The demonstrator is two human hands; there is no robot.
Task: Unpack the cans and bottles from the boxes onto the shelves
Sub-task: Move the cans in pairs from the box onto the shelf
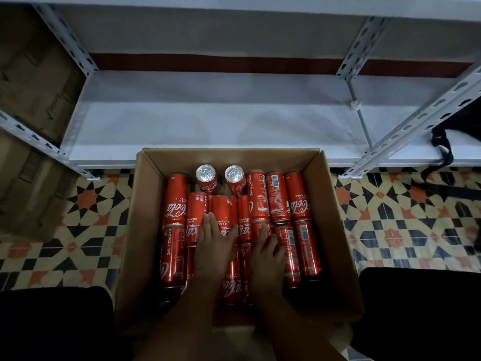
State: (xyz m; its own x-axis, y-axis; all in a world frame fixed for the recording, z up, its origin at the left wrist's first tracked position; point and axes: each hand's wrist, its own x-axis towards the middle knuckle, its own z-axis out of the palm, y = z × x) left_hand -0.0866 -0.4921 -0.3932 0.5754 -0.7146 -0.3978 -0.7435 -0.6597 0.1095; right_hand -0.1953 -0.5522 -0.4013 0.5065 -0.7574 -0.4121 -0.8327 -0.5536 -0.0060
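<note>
An open cardboard box [335,230] sits on the tiled floor in front of a white metal shelf [208,126]. Several red cola cans [277,196] lie on their sides inside it, and two cans [207,177] stand upright near the far wall. My left hand [214,243] lies with straight fingers on top of the middle cans. My right hand [265,252] rests flat on the cans just to its right. Neither hand is wrapped around a can.
The lowest shelf board is bare, with slotted white uprights [406,126] at each side. Brown cardboard boxes [33,87] stand at the left. A black bag with straps [447,142] lies on the shelf at the right. My dark-clothed knees [52,321] flank the box.
</note>
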